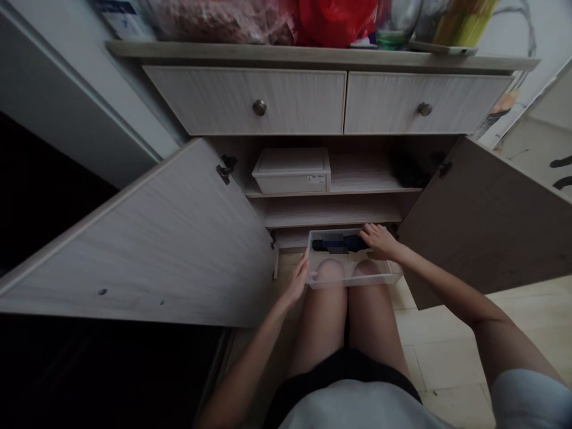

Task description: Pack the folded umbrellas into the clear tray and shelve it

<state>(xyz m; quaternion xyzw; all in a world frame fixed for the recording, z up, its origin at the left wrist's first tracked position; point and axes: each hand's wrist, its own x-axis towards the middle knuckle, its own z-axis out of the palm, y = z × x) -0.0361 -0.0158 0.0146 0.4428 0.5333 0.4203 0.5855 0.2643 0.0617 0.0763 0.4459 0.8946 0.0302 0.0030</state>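
Observation:
A clear plastic box [388, 277] without a lid rests over my knees, which show through its bottom. My left hand [298, 277] grips its left wall, the thumb over the side. Along the far side inside lies a long, narrow dark blue object [333, 242] with a black end, much like a folded umbrella. My right hand [379, 239] reaches over the box's right far corner, its bent fingers on the right end of that dark blue object. Its fingertips are partly hidden.
An open cabinet stands before me, its left door [156, 238] and right door [491, 220] swung wide. A lidded white box [292, 170] and a dark item [409, 170] sit on the upper shelf [361, 173]. Bags and a glass [397, 24] stand on the cabinet top [268, 52].

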